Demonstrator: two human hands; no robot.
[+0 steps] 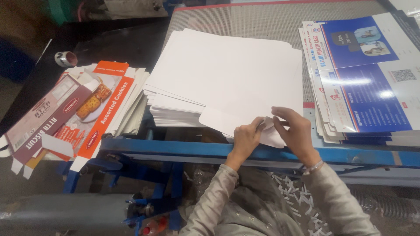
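White die-cut sheet (pixel 236 120): lies on top of the stack of white sheets (pixel 218 74), at its near edge, overhanging the blue metal rail (pixel 175 148) of the work table (pixel 262 19). Left hand (pixel 246 139): fingers pinched on the near right corner of the sheet, thumb on top. Right hand (pixel 297 131): fingers curled over the same corner, gripping a small flap of the sheet; a thin bracelet (pixel 314 166) sits at the wrist. The two hands are just beside each other, fingertips nearly touching.

Surroundings: a pile of blue-and-white printed sheets (pixel 367 74) lies to the right of the white stack, near it. A pile of flattened orange-and-maroon cartons (pixel 83 109) lies to the left, tilted. A small roll of tape (pixel 65 58) sits at the far left. White paper scraps (pixel 293 192) lie below the rail, near the person's grey sleeves.
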